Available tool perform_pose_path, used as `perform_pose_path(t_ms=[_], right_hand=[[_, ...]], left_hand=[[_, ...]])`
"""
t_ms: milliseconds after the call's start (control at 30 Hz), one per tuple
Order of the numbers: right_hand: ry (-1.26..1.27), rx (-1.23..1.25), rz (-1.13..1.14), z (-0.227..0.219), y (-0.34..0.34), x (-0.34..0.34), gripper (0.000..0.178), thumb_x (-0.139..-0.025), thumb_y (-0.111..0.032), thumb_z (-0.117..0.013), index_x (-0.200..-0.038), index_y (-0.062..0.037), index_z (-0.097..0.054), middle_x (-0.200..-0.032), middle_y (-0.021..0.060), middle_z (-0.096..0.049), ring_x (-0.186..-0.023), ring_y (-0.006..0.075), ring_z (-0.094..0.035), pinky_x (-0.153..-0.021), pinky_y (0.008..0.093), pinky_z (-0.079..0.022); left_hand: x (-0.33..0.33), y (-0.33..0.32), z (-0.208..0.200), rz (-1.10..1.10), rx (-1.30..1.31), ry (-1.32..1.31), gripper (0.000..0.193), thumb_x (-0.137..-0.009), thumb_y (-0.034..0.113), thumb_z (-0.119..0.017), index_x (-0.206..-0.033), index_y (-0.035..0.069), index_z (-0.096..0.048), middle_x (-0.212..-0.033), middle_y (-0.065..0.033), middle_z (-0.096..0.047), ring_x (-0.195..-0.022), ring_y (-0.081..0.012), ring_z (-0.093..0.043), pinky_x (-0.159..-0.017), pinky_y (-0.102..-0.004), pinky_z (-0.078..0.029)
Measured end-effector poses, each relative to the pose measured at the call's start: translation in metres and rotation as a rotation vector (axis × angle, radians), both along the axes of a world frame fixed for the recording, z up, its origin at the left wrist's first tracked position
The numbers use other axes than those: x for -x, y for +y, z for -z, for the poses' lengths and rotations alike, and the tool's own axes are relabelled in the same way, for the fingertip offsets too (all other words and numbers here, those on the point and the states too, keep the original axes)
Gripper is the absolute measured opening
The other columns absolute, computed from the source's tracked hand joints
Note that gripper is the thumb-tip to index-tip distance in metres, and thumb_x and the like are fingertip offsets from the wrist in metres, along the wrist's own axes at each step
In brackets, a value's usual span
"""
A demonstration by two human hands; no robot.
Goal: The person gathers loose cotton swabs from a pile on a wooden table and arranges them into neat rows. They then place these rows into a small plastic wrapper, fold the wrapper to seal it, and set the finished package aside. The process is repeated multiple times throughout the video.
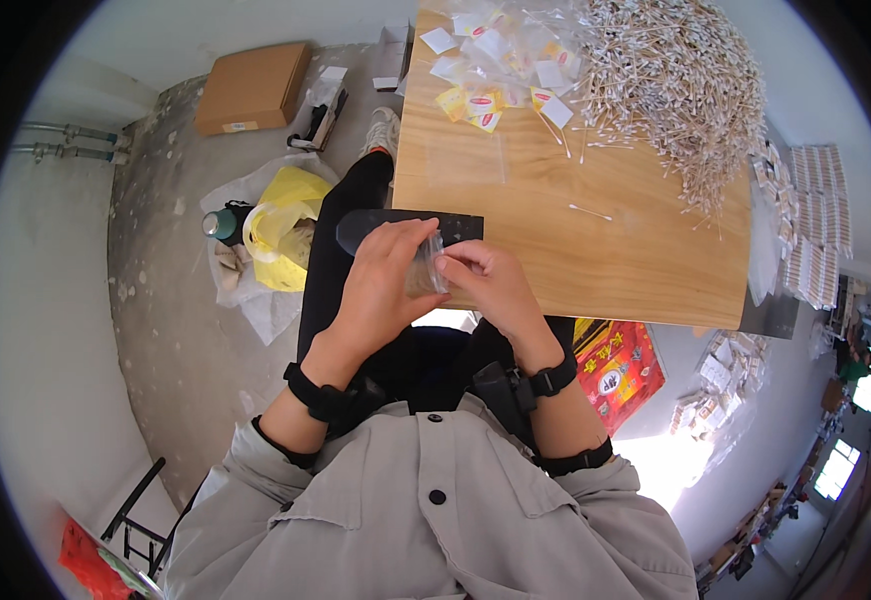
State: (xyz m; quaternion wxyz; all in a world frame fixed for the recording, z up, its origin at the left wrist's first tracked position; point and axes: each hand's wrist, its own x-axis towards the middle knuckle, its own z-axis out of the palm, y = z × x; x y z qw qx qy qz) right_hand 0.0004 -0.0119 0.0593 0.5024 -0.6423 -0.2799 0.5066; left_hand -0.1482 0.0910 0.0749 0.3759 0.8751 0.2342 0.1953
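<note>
A small clear plastic bag (424, 272) is held between my hands, just off the near left edge of the wooden table (556, 265). My left hand (381, 280) is curled round the bag, thumb low and fingers at its top. With thumb and fingertips, my right hand (498, 290) pinches the bag's right edge. Whether anything lies inside the bag I cannot tell. A large heap of cotton swabs (666, 80) covers the far right of the table. One loose swab (590, 212) lies nearer, and a flat clear bag (466, 158) rests near the left edge.
Clear bags with printed cards (496, 60) lie at the far left of the table. Bundled swab packs (818, 215) stand beyond its right side. On the floor are a cardboard box (253, 85), a yellow bag (286, 225), a green-capped bottle (220, 224) and a red printed sack (621, 370).
</note>
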Motion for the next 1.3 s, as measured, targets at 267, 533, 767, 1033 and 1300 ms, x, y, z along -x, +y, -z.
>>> perform_pose_path(t_ms=[267, 533, 767, 1033, 1300], right_hand=[[0.18, 0.066, 0.002, 0.002, -0.002, -0.006, 0.023, -0.091, -0.018, -0.063, -0.096, 0.0033, -0.07, -0.082, 0.005, -0.067, -0.077, 0.0105, -0.062, -0.071, 0.0253, -0.05], [-0.008, 0.047, 0.037, 0.006, -0.003, -0.001, 0.018, -0.083, -0.017, -0.067, -0.087, 0.0005, -0.069, -0.078, 0.0053, -0.066, -0.072, 0.0126, -0.063, -0.065, 0.0267, -0.05], [-0.542, 0.06, 0.099, -0.003, -0.001, 0.008, 0.011, -0.075, -0.014, -0.066, -0.078, -0.0041, -0.067, -0.074, 0.0084, -0.062, -0.066, 0.0212, -0.063, -0.063, 0.0314, -0.051], [-0.261, 0.036, 0.147, 0.011, -0.004, 0.01, 0.011, -0.075, -0.011, -0.066, -0.08, -0.0014, -0.067, -0.075, 0.0088, -0.063, -0.067, 0.0186, -0.064, -0.064, 0.0306, -0.051], [-0.087, 0.096, 0.045, 0.014, -0.004, 0.01, 0.015, -0.08, -0.012, -0.069, -0.086, 0.0013, -0.066, -0.081, 0.0101, -0.064, -0.069, 0.0171, -0.067, -0.064, 0.0293, -0.055]], left_hand=[[0.001, -0.001, 0.004, 0.008, 0.037, -0.001, 0.076, -0.06, 0.01, -0.085, -0.129, 0.006, -0.053, -0.125, -0.0141, -0.059, -0.116, -0.0351, -0.054, -0.099, -0.0417, -0.044], [0.0, -0.005, 0.003, 0.034, -0.019, 0.024, 0.074, -0.061, 0.012, -0.085, -0.129, 0.007, -0.055, -0.126, -0.0139, -0.058, -0.12, -0.0341, -0.053, -0.104, -0.044, -0.041], [-0.001, -0.009, 0.006, 0.026, -0.154, 0.053, 0.076, -0.062, 0.017, -0.086, -0.131, 0.008, -0.054, -0.126, -0.0136, -0.058, -0.123, -0.0313, -0.052, -0.112, -0.0492, -0.034], [-0.004, -0.015, 0.01, -0.014, -0.108, 0.031, 0.082, -0.062, 0.016, -0.087, -0.135, 0.007, -0.05, -0.125, -0.0119, -0.058, -0.12, -0.031, -0.054, -0.112, -0.0493, -0.034], [0.005, -0.009, 0.01, 0.0, -0.119, 0.052, 0.074, -0.063, 0.016, -0.087, -0.128, 0.009, -0.054, -0.12, -0.0099, -0.061, -0.115, -0.0309, -0.057, -0.111, -0.05, -0.036]])
